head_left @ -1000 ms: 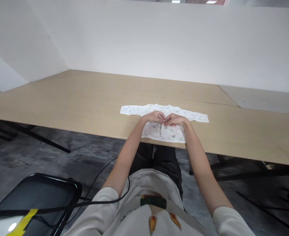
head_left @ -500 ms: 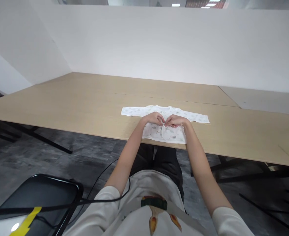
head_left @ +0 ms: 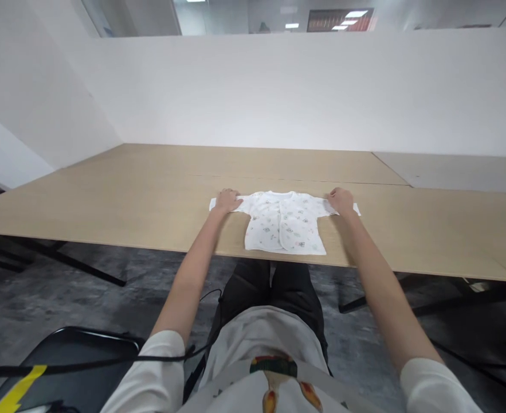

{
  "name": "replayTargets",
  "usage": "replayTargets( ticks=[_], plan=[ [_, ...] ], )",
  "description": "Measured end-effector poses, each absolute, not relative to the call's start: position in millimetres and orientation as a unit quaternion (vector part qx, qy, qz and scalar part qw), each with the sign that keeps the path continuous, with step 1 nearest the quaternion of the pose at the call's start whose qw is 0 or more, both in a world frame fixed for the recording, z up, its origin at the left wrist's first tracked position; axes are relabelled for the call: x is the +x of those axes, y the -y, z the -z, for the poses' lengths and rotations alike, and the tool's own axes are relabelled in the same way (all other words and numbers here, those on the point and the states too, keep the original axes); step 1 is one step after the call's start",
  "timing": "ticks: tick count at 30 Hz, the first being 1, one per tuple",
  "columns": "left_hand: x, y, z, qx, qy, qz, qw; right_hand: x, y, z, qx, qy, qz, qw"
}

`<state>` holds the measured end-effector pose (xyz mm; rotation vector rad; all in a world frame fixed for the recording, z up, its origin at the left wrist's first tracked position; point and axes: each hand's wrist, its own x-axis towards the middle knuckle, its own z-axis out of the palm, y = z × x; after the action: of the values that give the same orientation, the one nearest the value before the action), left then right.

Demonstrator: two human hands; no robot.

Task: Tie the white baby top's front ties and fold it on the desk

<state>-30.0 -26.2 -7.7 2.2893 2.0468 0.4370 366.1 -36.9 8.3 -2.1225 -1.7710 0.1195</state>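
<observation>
A small white baby shirt [head_left: 283, 226] with a scattered print lies spread on the table, front side up. Its sleeves stretch out to both sides and its hem is near the table's front edge. My left hand [head_left: 228, 201] rests over the left-hand sleeve, fingers laid out and thumb apart. On the other side, my right hand [head_left: 341, 201] is at the right-hand sleeve with its fingers curled together on the cloth. Both cuffs show beyond my hands. The front overlap of the shirt runs down its middle.
The light wood table [head_left: 158, 195] meets a white partition [head_left: 244, 92] at the back. A black chair [head_left: 93, 344] with yellow tape stands at the lower left, and a black cable [head_left: 158, 358] crosses over it. Dark table legs [head_left: 76, 269] show below the tabletop.
Both hands have left the middle front of the shirt and moved outward, one onto each sleeve. The shirt's front is now uncovered. The camera view has tilted up slightly.
</observation>
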Motion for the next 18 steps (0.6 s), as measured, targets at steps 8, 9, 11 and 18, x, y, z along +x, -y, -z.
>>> replayTargets(
  ticks=[8,9,11,18],
  plan=[
    [-51.5,18.0,-10.2,0.760,-0.644,-0.064,0.064,399.9,36.6,-9.3,-0.706,0.707,0.017,-0.028],
    [-50.7,15.3,-22.0,0.763,-0.642,-0.062,0.041,402.2,36.6,-20.6,-0.700,0.713,0.023,-0.030],
    [-51.0,9.7,-52.1,0.764,-0.639,-0.082,-0.018,409.2,36.6,-50.3,-0.698,0.714,0.064,-0.001],
    [-60.6,19.7,-132.4,0.751,-0.605,-0.201,-0.172,437.3,58.0,-122.7,-0.711,0.633,0.277,0.132]
  ],
)
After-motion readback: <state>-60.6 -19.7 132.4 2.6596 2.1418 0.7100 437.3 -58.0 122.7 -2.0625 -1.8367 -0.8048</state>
